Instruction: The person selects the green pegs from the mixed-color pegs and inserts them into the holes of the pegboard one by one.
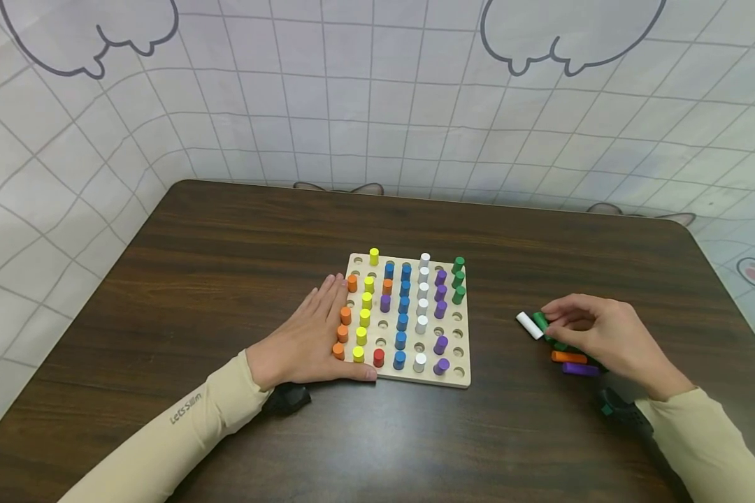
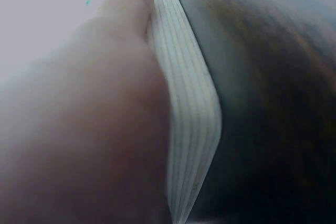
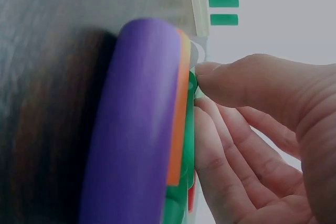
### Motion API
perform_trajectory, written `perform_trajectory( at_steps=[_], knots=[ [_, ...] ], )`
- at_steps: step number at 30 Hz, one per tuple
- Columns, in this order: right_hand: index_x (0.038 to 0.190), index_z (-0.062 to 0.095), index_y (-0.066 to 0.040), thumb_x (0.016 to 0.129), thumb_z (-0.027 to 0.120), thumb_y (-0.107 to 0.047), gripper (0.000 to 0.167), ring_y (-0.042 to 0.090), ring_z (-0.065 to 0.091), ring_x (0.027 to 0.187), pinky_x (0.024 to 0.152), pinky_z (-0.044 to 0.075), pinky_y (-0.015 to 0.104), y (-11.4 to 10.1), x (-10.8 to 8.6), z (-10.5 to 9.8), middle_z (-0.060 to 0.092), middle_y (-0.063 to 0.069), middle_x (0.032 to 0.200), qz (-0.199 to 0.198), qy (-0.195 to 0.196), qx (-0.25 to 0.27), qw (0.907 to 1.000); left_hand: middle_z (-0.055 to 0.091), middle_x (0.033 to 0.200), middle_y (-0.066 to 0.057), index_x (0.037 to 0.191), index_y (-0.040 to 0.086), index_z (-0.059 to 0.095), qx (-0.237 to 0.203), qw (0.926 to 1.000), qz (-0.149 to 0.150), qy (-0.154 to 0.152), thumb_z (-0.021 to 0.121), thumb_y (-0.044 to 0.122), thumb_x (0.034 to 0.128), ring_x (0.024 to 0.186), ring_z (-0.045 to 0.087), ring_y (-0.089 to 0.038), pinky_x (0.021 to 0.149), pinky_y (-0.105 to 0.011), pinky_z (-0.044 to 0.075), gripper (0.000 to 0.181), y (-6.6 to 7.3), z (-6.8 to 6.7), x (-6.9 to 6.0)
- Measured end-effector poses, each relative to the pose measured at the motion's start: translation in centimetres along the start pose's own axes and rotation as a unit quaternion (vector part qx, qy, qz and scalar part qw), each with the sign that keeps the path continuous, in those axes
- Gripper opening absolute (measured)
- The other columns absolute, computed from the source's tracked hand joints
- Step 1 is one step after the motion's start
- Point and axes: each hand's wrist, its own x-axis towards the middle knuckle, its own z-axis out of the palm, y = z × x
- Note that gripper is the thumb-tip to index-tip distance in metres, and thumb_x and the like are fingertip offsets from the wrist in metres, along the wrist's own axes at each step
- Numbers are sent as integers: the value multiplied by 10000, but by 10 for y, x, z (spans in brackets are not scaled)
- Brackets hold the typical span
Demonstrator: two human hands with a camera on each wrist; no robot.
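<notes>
A square wooden pegboard [image 1: 453, 378] bears columns of coloured pegs, and some holes show bare. My left hand [image 1: 311, 335] lies along its left side with straight fingers; the thumb reaches across the near left corner. In the left wrist view the thumb [image 2: 128, 11] rests against the board's layered edge [image 2: 186, 77]. Off to the right, my right hand [image 1: 604, 335] pinches a green peg [image 1: 540, 321] between thumb and fingertips. Around it lie a white peg [image 1: 530, 325], an orange peg [image 1: 569, 357] and a purple peg [image 1: 581, 369]. The right hand partly hides other pegs.
Dark wooden table [image 1: 245, 230] surrounds the board on all sides. Behind and beside it hangs a white gridded cloth [image 1: 346, 91]. In the right wrist view the purple peg [image 3: 131, 129] looms close in front, with green pegs [image 3: 223, 1] on the board beyond.
</notes>
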Motion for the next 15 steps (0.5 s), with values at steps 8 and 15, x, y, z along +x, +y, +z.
perform_trajectory(
  at_steps=[8,15],
  knots=[
    [1103,755,-188,885,831,-219,233,-95,676,807,704,568,139,-4,0,3,792,9,989,4,24,-32,10000,-61,1772,-107,1664,58,-21,-28,10000,30,38,671,837,747,1658,-17,-316,1347,-537,97,1388,1,0,-1],
    [1100,755,-190,876,839,-208,240,-97,681,815,725,560,128,-6,0,3,798,7,998,0,47,-140,9999,-69,1772,-102,1665,65,-25,3,10000,35,8,664,830,752,1658,-22,-315,1347,-533,102,1376,0,0,0]
  ],
)
